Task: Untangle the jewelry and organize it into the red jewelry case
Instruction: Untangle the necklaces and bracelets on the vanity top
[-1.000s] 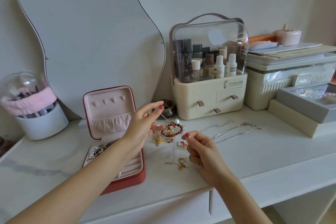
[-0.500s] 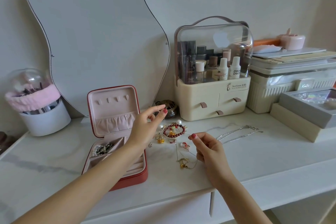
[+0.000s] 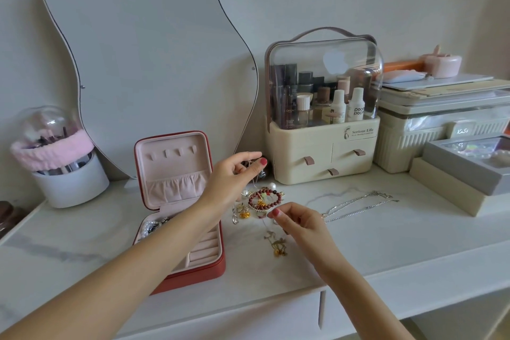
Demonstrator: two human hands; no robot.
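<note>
Head view: L hand fingers pinch thin chain above jewelry pile; R hand pinches same chain.

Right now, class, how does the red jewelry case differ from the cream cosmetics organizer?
The red jewelry case lies flat with its lid open upright; the cream cosmetics organizer stands tall with its clear dome shut. The case is low and pink-lined; the organizer has three drawers and a top handle. The case holds jewelry, the organizer bottles. Both sit on the white tabletop.

Red jewelry case, pink-lined; dark-red bead bracelet; white tabletop.
</note>
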